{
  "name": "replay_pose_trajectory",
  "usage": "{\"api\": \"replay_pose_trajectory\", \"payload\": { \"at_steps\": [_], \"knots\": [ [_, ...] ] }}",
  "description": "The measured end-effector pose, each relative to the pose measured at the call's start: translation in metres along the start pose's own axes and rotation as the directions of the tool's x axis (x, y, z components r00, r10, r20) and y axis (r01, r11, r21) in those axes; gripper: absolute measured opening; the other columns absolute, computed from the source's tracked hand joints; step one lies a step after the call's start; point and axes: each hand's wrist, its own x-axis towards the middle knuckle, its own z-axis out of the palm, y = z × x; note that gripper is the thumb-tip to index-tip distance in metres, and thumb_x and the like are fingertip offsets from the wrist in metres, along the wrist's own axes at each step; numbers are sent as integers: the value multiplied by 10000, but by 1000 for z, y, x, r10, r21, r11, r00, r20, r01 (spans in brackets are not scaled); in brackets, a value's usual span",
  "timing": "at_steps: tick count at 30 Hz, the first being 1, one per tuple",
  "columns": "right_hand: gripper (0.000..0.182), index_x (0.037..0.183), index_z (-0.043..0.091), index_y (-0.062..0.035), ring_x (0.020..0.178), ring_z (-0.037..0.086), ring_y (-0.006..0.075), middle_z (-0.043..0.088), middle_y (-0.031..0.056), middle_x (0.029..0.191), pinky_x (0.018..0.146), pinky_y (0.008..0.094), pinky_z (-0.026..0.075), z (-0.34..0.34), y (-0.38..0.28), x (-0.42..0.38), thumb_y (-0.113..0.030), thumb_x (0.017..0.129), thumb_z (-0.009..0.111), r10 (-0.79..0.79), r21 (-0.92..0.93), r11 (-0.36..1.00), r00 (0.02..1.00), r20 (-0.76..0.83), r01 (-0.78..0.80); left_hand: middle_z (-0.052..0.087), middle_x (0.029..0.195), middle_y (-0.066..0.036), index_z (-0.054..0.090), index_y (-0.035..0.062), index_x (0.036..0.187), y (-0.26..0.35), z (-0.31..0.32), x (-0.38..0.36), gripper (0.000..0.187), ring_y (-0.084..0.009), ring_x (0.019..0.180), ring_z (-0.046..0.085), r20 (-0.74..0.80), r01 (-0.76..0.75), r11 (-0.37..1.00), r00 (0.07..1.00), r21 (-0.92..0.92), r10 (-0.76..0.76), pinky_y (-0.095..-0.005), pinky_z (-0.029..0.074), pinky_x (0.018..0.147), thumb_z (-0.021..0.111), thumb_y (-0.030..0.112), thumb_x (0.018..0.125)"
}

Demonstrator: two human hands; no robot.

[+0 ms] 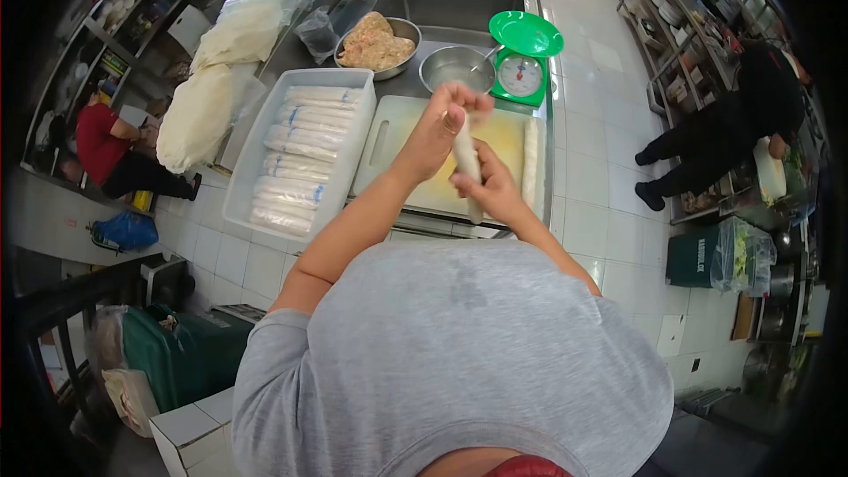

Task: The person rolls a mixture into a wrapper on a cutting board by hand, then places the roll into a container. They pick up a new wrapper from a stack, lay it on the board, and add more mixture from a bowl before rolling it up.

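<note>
A long pale wrapped roll [466, 157] is held upright above the cutting board, its lower end toward my body. My left hand [431, 137] grips its upper part, with the thumb along the roll and the fingertips blurred. Lower down, the fingers of my right hand [495, 184] close around it. Beneath both hands lies the white cutting board [382, 113], yellowish in the middle. Another pale roll [531, 163] rests along the board's right edge. To the left, a white plastic tub [237, 190] holds several rolls in clear plastic [305, 150].
Behind the board stand a bowl of minced filling [375, 42], a metal bowl [455, 71] with a utensil, and a green scale [519, 75]. Large pale wrapped sheets [199, 110] lie left. One person [104, 137] is far left, another [738, 106] right.
</note>
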Motion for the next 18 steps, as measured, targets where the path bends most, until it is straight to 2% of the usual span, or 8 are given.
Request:
{"api": "replay_pose_trajectory", "payload": {
  "at_steps": [3, 4, 5, 8, 10, 13, 16, 18],
  "knots": [
    [471, 1301, 434, -29, 644, 530, 101, 549, 32, 801, 566, 257, 457, -35, -13, 0, -101, 880, 631, 85, -62, 993, 972, -217, -100, 381, 1381, -167, 253, 94, 1383, -12, -4, 22, 842, -264, 1317, 344, -215, -14, 981, 975, 195, 57, -453, 249, 1088, 363, 732, 845],
    [440, 1283, 450, -23, 612, 515, 94, 540, 28, 780, 538, 254, 446, -53, -8, 0, -108, 886, 621, 107, -95, 985, 940, -325, -145, 322, 1436, -172, 169, 96, 1443, -14, -9, 25, 904, -280, 1351, 294, -273, 109, 991, 959, 82, -82, -467, 193, 1105, 287, 763, 844],
    [411, 1265, 467, -17, 580, 501, 88, 531, 23, 759, 510, 251, 435, -73, 4, 0, -114, 892, 610, 124, -122, 973, 895, -429, -194, 328, 1432, -170, 175, 97, 1441, -16, -12, 24, 891, -281, 1348, 297, -283, 133, 989, 953, 69, -108, -468, 199, 1102, 289, 755, 851],
    [440, 1282, 458, 8, 700, 565, 157, 585, 82, 862, 635, 293, 484, -124, 37, -3, -88, 874, 592, 191, -136, 935, 789, -585, -327, 339, 1424, -170, 191, 97, 1435, -26, -14, 20, 855, -284, 1344, 303, -300, 213, 976, 934, 35, -193, -472, 217, 1093, 297, 732, 871],
    [453, 1289, 458, 19, 792, 599, 207, 614, 122, 943, 724, 324, 501, -141, 55, -3, -61, 859, 575, 208, -172, 897, 731, -650, -408, 338, 1424, -175, 201, 96, 1432, -36, -10, 14, 836, -287, 1344, 303, -297, 269, 963, 921, 15, -252, -473, 228, 1088, 306, 717, 882],
    [461, 1285, 473, 28, 937, 601, 266, 612, 173, 1077, 837, 367, 480, -162, 91, -2, -39, 837, 557, 271, -245, 834, 754, -599, -494, 338, 1422, -185, 223, 87, 1422, -44, -8, 5, 822, -291, 1341, 309, -277, 294, 956, 918, -3, -283, -467, 260, 1075, 332, 701, 888],
    [382, 1151, 569, 55, 984, 622, 365, 641, 246, 1042, 845, 402, 489, -167, 100, -1, -71, 792, 543, 208, -342, 794, 753, -625, -503, 339, 1419, -192, 236, 70, 1416, -42, -12, -2, 804, -296, 1336, 319, -288, 300, 954, 913, -4, -289, -457, 286, 1065, 353, 676, 901],
    [347, 1098, 598, 60, 973, 619, 388, 638, 264, 1032, 845, 413, 489, -166, 88, -1, -102, 794, 557, 225, -493, 627, 746, -627, -603, 339, 1418, -195, 234, 61, 1417, -43, -18, -8, 797, -299, 1334, 322, -310, 299, 954, 906, -14, -288, -454, 293, 1063, 354, 664, 909]
  ]
}}
